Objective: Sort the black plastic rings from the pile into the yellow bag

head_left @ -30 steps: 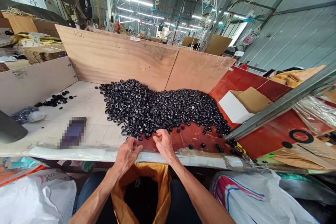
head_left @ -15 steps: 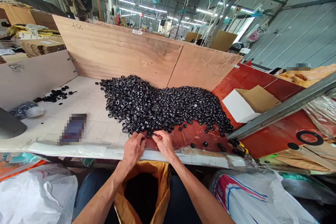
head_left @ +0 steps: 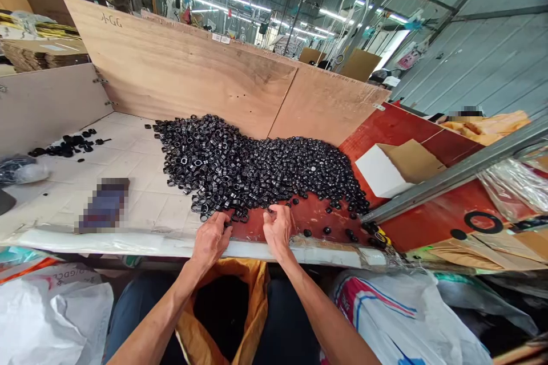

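Observation:
A large heap of small black parts lies in front of me. Its left side is made up of hollow black rings (head_left: 194, 162), and its right side of smaller black caps (head_left: 317, 162). At the heap's front left edge my left hand (head_left: 212, 238) is closed, with a small black part (head_left: 227, 224) at the fingertips. My right hand (head_left: 278, 232) is closed too, its fingers bent at the front edge of the caps; a dark bit shows at the tips, too small to name. Below both hands, an open orange sack (head_left: 257, 296) between my legs has a dark inside.
A wooden board (head_left: 192, 74) walls the back. On the right are a white open box (head_left: 379, 171) and a slanting metal bar (head_left: 449, 177). A blurred flat object (head_left: 105, 205) and scattered black pieces (head_left: 71, 145) lie left. White sacks (head_left: 55, 308) flank my legs.
My hands have moved apart: the right one has gone right and slightly up toward the caps, the left one slightly left. The view has shifted a little.

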Demonstrator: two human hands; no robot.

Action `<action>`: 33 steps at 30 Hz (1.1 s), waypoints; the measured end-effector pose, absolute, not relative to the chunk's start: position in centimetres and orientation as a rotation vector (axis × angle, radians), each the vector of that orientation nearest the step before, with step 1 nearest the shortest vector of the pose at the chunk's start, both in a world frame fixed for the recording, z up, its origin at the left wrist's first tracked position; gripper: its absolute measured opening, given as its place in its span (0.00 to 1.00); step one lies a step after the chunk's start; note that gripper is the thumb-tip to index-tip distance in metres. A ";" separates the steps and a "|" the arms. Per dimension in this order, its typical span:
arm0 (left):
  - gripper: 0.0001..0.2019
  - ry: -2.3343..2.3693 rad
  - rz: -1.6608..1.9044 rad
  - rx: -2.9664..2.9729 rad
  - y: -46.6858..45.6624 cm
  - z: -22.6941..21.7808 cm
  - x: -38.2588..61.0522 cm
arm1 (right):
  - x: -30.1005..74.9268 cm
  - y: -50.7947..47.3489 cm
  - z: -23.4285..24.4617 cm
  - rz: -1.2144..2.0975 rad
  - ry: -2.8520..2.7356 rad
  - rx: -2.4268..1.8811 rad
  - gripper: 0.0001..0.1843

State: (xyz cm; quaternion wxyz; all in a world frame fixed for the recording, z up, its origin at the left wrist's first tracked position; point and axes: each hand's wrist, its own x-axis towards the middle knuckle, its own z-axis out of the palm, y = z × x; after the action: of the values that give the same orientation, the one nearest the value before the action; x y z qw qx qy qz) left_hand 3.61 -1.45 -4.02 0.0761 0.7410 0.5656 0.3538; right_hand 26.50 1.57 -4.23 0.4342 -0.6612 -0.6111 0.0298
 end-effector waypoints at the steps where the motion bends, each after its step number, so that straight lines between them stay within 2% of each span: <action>1: 0.08 1.681 1.082 2.221 -1.4 -4.2 3.6 | 27.2 2.0 -4.2 0.030 -1.528 -1.694 0.13; 4: 0.11 1.637 1.103 2.214 -1.4 -4.5 3.4 | 28.2 3.1 -4.4 0.034 -1.661 -1.734 0.13; 8: 0.12 1.584 1.132 2.155 -1.6 -4.0 3.2 | 27.7 3.7 -4.6 0.101 -1.755 -1.666 0.09; 13: 0.12 1.451 1.130 2.016 -1.9 -3.1 3.0 | 27.0 2.7 -4.3 0.193 -1.755 -1.575 0.09; 20: 0.15 1.375 1.148 1.883 -2.1 -3.2 3.0 | 25.0 0.3 -2.8 0.908 -1.500 -1.292 0.11; 25: 0.19 1.320 1.178 1.886 -2.1 -3.0 2.8 | 22.8 -0.7 -1.7 1.242 -1.290 -1.201 0.15; 29: 0.17 1.208 1.242 1.820 -2.0 -2.4 2.6 | 21.6 -0.9 -1.3 1.360 -1.137 -1.096 0.15; 33: 0.12 1.128 1.265 1.637 -2.1 -1.9 2.5 | 21.1 -0.9 -1.5 1.306 -1.204 -1.084 0.14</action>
State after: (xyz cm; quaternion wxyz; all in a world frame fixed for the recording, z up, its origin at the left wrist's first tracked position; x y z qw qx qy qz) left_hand 2.53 -2.08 -1.85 0.3826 0.6419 0.4424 0.4959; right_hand 21.10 -0.94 -1.46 0.5057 -0.4495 -0.4991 0.5415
